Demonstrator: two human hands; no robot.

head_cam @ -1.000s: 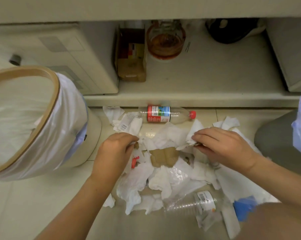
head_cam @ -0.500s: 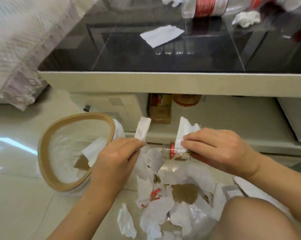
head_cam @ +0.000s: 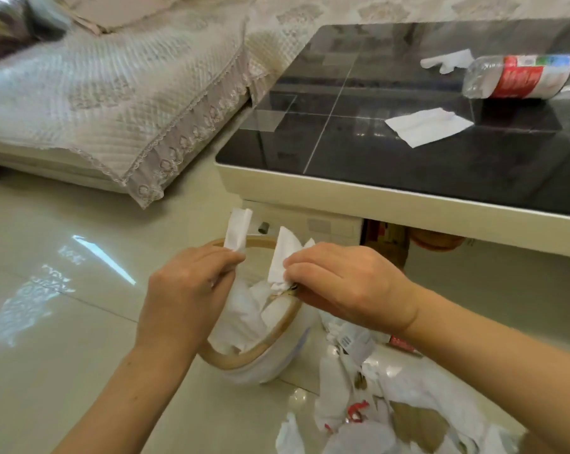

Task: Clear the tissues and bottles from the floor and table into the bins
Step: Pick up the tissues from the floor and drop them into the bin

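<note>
Left hand: the left hand (head_cam: 182, 290) pinches a folded tissue (head_cam: 238, 231) over the near-left rim of the bin (head_cam: 244, 358).
Right hand: the right hand (head_cam: 346, 283) pinches a crumpled tissue (head_cam: 285, 257) above the bin's right rim.
Open room: bare tiled floor (head_cam: 64, 322) lies left of the bin; the table edge (head_cam: 391, 204) overhangs just behind it.
Around: a covered sofa (head_cam: 113, 93) stands back left.
Table top: a plastic bottle (head_cam: 519, 77) lies on its side beside a flat tissue (head_cam: 427, 126) and a smaller one (head_cam: 447, 60).
Floor heap: tissue pile (head_cam: 369, 404) sits right of the bin.
Bin contents: white tissues (head_cam: 244, 309).
</note>
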